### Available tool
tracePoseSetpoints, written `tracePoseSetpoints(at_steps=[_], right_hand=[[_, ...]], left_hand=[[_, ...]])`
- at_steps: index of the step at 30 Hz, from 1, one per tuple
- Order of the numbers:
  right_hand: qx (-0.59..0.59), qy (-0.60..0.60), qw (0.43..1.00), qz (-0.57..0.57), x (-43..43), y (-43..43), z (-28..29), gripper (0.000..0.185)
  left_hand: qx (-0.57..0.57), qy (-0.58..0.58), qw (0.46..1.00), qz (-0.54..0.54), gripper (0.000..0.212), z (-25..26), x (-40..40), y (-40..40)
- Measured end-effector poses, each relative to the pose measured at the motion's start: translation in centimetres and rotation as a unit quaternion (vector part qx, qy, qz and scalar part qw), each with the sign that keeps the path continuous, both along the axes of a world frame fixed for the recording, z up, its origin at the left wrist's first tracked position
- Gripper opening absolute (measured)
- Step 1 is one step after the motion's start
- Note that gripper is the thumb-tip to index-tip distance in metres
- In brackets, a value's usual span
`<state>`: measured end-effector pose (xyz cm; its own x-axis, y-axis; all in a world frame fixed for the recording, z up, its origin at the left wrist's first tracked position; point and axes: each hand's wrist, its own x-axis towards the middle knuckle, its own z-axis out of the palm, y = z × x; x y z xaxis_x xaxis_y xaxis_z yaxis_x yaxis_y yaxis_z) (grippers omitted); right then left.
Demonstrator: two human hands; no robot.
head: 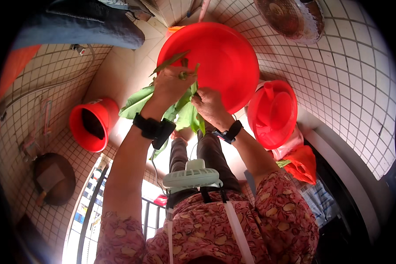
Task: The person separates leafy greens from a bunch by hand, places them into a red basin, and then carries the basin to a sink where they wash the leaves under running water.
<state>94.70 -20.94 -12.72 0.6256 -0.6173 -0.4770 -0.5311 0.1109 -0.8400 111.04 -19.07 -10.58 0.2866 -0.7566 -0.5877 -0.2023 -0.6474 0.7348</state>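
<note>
Below me, my left hand (171,82) is closed around the stalks of broad-leaved greens (137,101). One cut stalk end (183,75) shows at its fingers, and a narrow leaf (170,62) sticks out beyond the knuckles. The large leaves hang down between my wrists. My right hand (211,106) pinches a stalk or leaf base of the same greens, just right of the left hand. Both hands are over the near rim of a large red plastic basin (226,66). Black straps with devices are on both wrists.
A red bucket (110,110) with dark contents stands left. Red colanders (277,114) are stacked right, above a red plastic bag (302,163). A white portable fan (191,178) hangs at my waist. White tiled walls (346,66) enclose both sides; blue cloth (95,28) hangs upper left.
</note>
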Motion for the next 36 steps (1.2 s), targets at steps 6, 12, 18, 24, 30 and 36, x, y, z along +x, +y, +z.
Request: tracePoseSetpoints(at_steps=[6,12,18,24,30,36], right_hand=[[0.003,0.028,0.999,0.022,-0.9,0.2,-0.4,0.008],[0.411,-0.135,0.862,-0.264,-0.8,-5.5,3.4,0.016],[0.445,-0.136,0.88,-0.096,-0.7,-7.6,4.3,0.014],[0.5,-0.153,0.842,-0.128,-0.8,-4.9,4.7,0.011],[0.415,-0.213,0.866,-0.181,1.0,-0.5,5.1,0.01],[0.43,-0.098,0.887,-0.136,-2.9,2.6,2.3,0.011]], left_hand=[[-0.071,0.032,0.994,0.082,0.019,-1.5,-1.8,0.4],[-0.009,-0.05,0.999,0.007,0.017,1.2,-1.5,0.6],[-0.102,-0.111,0.98,-0.127,0.012,3.8,-2.4,1.5],[-0.063,0.147,0.986,-0.055,0.01,4.6,-1.4,3.3],[-0.054,0.163,0.976,0.133,0.01,6.0,-0.9,5.4],[-0.077,0.132,0.949,0.275,0.011,9.9,3.2,8.2]])
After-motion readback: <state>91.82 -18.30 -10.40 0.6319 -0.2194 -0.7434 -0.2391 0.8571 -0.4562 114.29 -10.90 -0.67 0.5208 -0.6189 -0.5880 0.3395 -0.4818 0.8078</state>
